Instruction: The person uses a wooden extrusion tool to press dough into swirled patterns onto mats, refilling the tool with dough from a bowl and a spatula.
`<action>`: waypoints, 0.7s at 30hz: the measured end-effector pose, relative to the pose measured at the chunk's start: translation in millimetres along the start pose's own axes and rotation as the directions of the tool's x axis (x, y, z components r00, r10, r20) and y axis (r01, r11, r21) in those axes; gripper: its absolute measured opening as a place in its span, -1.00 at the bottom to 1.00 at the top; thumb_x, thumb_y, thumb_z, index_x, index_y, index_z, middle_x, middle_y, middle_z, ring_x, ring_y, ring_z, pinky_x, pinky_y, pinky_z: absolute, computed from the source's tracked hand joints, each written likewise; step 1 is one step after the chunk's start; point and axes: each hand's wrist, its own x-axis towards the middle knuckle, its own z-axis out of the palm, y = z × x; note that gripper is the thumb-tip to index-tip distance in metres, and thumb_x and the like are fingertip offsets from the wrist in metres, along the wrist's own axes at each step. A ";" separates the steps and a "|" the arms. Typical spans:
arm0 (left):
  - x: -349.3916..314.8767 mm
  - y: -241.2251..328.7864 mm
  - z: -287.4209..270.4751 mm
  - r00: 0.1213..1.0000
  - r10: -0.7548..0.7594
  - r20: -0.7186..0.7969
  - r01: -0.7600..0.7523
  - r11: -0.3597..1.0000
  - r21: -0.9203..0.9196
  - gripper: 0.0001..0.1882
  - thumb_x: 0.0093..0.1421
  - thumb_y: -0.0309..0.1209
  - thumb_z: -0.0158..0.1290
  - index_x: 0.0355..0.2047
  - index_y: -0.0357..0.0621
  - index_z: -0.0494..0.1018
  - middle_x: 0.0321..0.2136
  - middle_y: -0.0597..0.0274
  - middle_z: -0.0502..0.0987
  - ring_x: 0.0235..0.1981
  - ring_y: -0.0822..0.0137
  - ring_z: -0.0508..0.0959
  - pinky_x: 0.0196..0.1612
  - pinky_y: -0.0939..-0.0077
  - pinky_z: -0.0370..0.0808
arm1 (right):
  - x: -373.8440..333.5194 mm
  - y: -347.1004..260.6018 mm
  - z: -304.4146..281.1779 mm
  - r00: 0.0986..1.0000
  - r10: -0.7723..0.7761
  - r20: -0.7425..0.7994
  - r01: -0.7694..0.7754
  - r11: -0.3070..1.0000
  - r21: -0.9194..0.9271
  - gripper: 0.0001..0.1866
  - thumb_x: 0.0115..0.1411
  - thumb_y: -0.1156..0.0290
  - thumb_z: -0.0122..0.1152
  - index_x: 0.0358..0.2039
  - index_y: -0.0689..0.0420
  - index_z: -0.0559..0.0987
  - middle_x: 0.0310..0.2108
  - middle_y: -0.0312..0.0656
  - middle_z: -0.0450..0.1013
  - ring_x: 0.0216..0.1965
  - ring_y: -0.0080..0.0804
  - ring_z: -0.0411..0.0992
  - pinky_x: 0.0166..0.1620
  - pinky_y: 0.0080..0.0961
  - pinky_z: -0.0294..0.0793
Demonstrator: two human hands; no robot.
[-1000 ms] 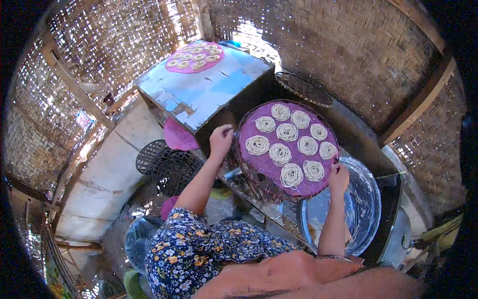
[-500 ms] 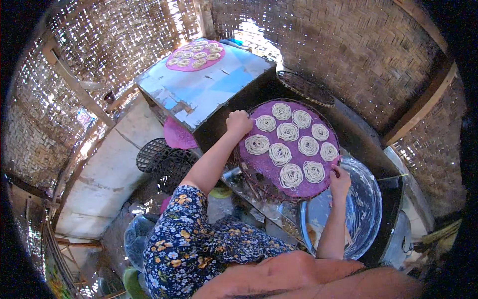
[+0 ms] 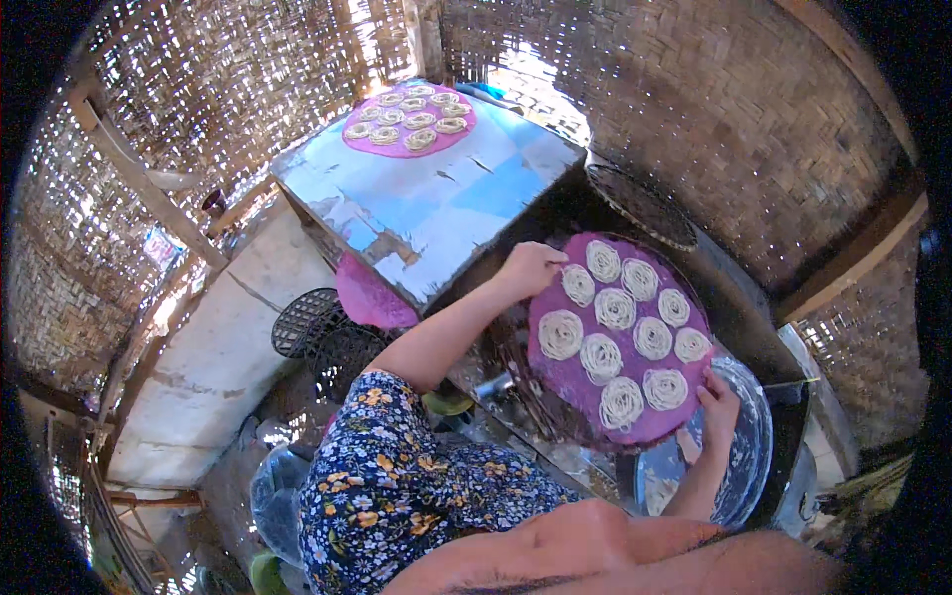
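A round purple mesh sheet [image 3: 565, 382] carries several pale coiled noodle nests [image 3: 615, 308]. My left hand [image 3: 533, 268] pinches its upper left edge between thumb and fingers. At the lower right edge, my right hand [image 3: 718, 405] grips the same sheet. Under it, the dark rim of a round tray [image 3: 700, 299] shows along the right side; whether the middle of the sheet touches that tray is hidden. A second pink sheet with similar nests [image 3: 410, 119] lies flat on a blue and white box-like table [image 3: 476, 188] at the back.
A large round basin [image 3: 756, 451], smeared with pale residue, stands below my right hand. An empty round woven tray [image 3: 643, 205] leans by the back wall. Another pink sheet [image 3: 372, 294] hangs beside the table, near black openwork racks [image 3: 307, 322]. Woven bamboo walls [image 3: 674, 99] close in the space.
Both hands and the noodle sheet have shifted right in the picture, as has the table. The sheet's left edge now looks raised in my left hand's pinch.
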 end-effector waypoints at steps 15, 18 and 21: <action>1.0 -61.6 -169.3 0.954 0.214 0.209 -0.098 0.884 -0.457 -0.64 -0.06 -0.56 -0.07 -0.18 -0.14 0.38 -0.22 0.09 0.43 -0.23 0.18 0.44 -0.20 0.47 0.38 | -57.5 -211.0 63.3 0.999 0.031 -0.026 -0.031 0.999 0.011 -0.50 -0.22 0.48 0.12 -0.16 0.35 0.39 -0.13 -0.05 0.32 -0.07 -0.28 0.26 0.04 -0.42 0.12; -3.2 -84.3 -206.2 0.964 0.178 0.196 -0.050 0.850 -0.524 -0.66 -0.03 -0.56 -0.06 -0.18 -0.14 0.38 -0.20 0.10 0.42 -0.22 0.27 0.44 -0.20 0.51 0.36 | -46.1 -242.8 84.6 0.999 -0.046 0.025 0.048 0.992 -0.114 -0.49 -0.21 0.46 0.13 -0.16 0.33 0.39 -0.11 -0.06 0.30 -0.07 -0.29 0.25 0.05 -0.43 0.10; -6.9 -113.6 -237.0 0.985 0.119 0.126 -0.014 0.780 -0.626 -0.70 0.02 -0.58 -0.05 -0.18 -0.21 0.39 -0.16 0.11 0.40 -0.17 0.37 0.40 -0.15 0.52 0.33 | -35.8 -283.1 123.9 0.994 -0.081 0.075 0.093 0.981 -0.172 -0.51 -0.21 0.46 0.12 -0.17 0.32 0.41 -0.09 -0.07 0.29 -0.06 -0.29 0.24 0.04 -0.45 0.10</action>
